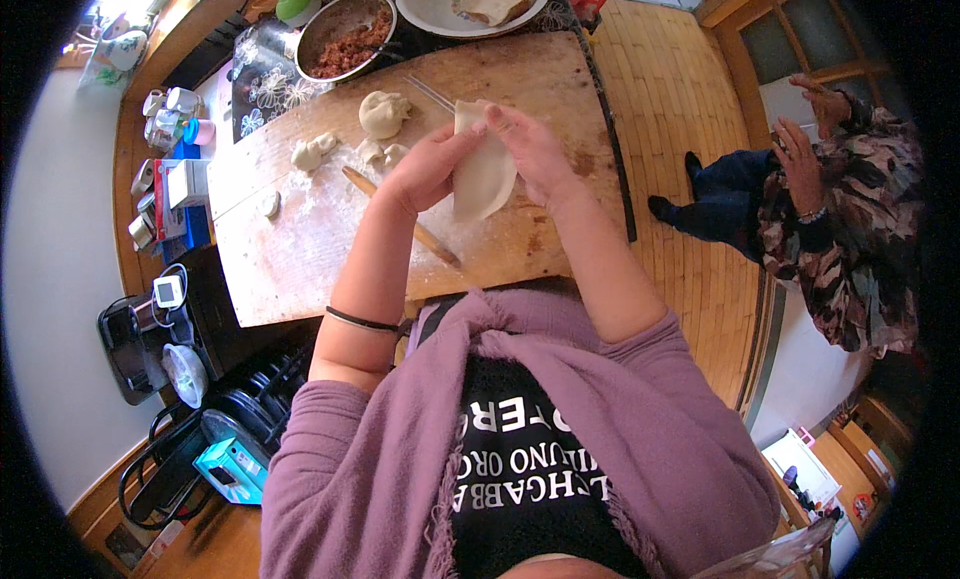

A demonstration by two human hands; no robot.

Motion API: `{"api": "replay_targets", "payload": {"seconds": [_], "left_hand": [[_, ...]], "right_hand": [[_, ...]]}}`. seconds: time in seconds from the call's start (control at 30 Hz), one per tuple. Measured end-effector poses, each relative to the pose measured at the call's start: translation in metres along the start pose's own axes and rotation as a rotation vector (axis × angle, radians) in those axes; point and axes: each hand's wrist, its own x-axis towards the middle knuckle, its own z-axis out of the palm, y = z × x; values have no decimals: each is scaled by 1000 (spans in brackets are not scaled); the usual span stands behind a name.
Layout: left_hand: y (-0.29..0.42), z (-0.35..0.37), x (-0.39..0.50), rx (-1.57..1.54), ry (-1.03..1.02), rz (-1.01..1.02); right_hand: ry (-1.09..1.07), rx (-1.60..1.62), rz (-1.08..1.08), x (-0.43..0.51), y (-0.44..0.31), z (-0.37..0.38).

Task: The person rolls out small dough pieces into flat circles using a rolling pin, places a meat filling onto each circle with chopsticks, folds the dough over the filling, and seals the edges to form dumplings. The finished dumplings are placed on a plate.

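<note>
A flat sheet of pale dough (484, 178), folded over in a half-moon shape, hangs between my hands above the wooden board (540, 76). My left hand (429, 166) grips its left side near the top. With thumb and fingers, my right hand (531, 145) pinches its upper right edge. Below my left forearm lies a wooden rolling pin (431, 241), partly hidden by the arm. Lumps of dough (385, 115) rest on the floured board beyond my left hand, with smaller pieces (311, 153) beside them. Thin chopsticks (429, 91) lie behind the dough sheet.
A metal bowl of minced filling (349, 43) stands at the back, beside a white enamel basin (472, 24) holding a dough-like piece. Jars and boxes (184, 181) line the left side. Another person (832, 204) is at the right, hands raised. A small round dough piece (269, 204) lies left.
</note>
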Motion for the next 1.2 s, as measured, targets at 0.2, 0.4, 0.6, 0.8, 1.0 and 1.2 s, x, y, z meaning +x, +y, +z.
{"api": "replay_targets", "payload": {"seconds": [0.2, 0.4, 0.6, 0.8, 1.0, 1.2], "left_hand": [[-12, -6, 8, -87, 33, 11], [-27, -16, 24, -455, 184, 233], [-38, -10, 24, -580, 158, 355], [-40, -5, 14, -558, 225, 346], [-39, -5, 16, -458, 148, 319], [-34, -4, 11, -370, 176, 259]], "right_hand": [[-16, 132, 137, 1, 14, -11], [-16, 150, 85, -6, 18, -8], [90, 79, -58, 3, 37, -5], [139, -40, 6, 3, 29, 2], [62, -97, 33, 19, 25, 1], [-27, -118, 67, 19, 13, 6]]}}
